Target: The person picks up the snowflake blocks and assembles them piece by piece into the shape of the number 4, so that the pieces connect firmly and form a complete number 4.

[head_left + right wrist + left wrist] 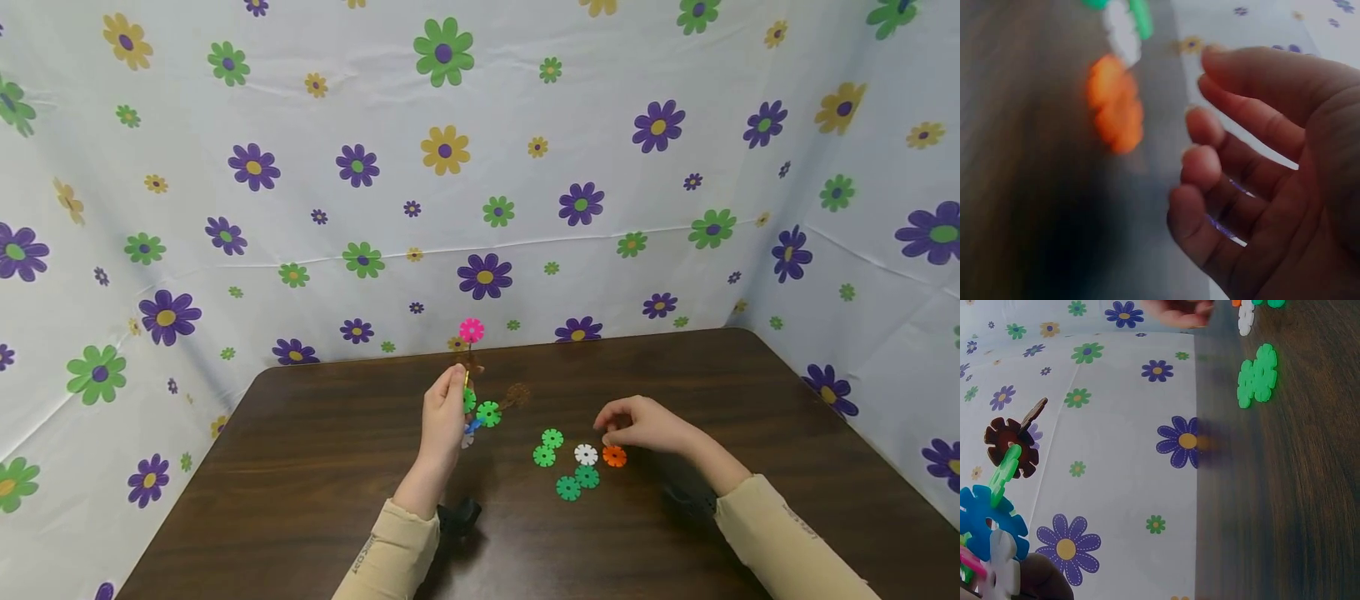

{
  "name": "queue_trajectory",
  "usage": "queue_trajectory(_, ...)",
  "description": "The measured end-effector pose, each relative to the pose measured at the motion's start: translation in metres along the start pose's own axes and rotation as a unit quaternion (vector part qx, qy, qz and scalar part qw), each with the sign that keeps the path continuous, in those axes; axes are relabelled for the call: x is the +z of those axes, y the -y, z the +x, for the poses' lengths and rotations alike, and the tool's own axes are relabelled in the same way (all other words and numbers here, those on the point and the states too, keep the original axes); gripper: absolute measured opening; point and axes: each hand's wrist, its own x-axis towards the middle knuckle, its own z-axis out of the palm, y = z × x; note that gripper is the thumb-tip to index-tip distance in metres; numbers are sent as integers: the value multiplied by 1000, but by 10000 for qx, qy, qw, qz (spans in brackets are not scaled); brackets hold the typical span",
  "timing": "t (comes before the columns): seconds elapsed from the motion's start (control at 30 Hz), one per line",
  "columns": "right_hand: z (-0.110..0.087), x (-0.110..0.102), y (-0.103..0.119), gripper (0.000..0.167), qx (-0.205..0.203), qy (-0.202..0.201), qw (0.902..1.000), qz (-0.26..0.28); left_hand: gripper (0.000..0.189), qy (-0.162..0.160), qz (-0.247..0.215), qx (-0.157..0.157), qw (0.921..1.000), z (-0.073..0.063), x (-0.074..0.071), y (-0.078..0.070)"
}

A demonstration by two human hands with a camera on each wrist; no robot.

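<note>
My left hand [441, 417] grips a cluster of interlocked notched plastic discs above the table. A pink disc [472, 331] tops it, and a light green disc [489, 414] sticks out to the right. In the left wrist view, a blue disc [985, 519], a white disc [1002, 565] and a brown disc [1004, 447] belong to the cluster; the hand hides part of it. My right hand [651, 425] hovers with loosely bent fingers and nothing between them, beside an orange disc [615, 456] on the table. In the right wrist view the orange disc looks blurred, apart from the fingertips.
Left of the orange disc lie a white disc [586, 454], two light green discs [544, 456] and two dark green discs [568, 488]. The dark wooden table [330, 467] meets a flower-printed white cloth [300, 208] at its back and sides.
</note>
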Motion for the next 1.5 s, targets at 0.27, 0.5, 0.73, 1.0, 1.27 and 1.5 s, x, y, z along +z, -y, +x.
queue_trajectory(0.27,-9,0,-9,33,-73,155,9976,-677,42,-45,-172,-64,9998,15,-6,31)
queue_trajectory(0.5,-11,0,-8,30,-267,204,9955,-883,36,-115,-90,82,9999,16,-3,33)
queue_trajectory(0.73,-11,1,-8,29,-292,173,9944,-997,41,-32,-195,212,9996,15,0,32)
queue_trajectory(1.0,-8,3,-9,26,-245,254,9984,-450,41,43,-193,116,9997,15,-1,31)
queue_trajectory(1.27,1,-5,5,16,-176,115,9995,227,40,121,-154,-21,9998,4,-1,5)
queue_trajectory(1.5,19,-9,35,15,-517,-729,9885,1222,37,102,-138,8,9999,-1,-1,-4)
